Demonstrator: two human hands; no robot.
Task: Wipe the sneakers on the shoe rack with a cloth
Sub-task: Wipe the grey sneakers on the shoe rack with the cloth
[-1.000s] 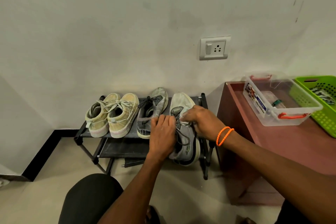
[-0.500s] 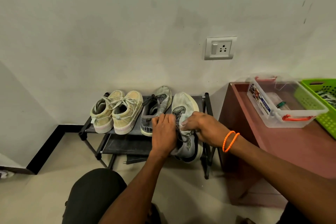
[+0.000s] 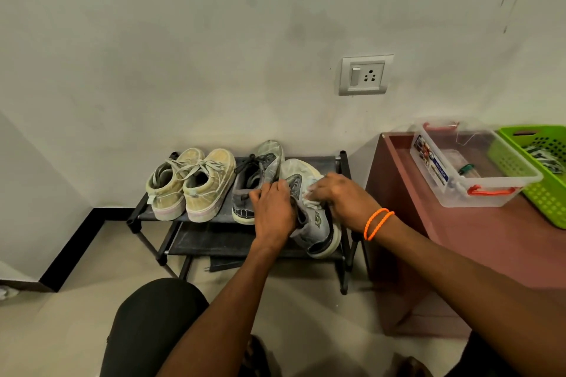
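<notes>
1. Left hand (image 3: 273, 214) gripping the grey sneaker (image 3: 315, 222) at its collar; shoe tipped on its side at the near right end of the shoe rack (image 3: 343, 159).
2. Right hand (image 3: 344, 197) curled over a white cloth (image 3: 312, 197), pressed to the upper just right of the left hand.
3. Second grey sneaker (image 3: 255, 180) just left of the left hand; beige pair (image 3: 190, 184) further left.
4. Judged: wiping under way on one shoe; condition of the other three not readable, so likely most of the job left.
</notes>
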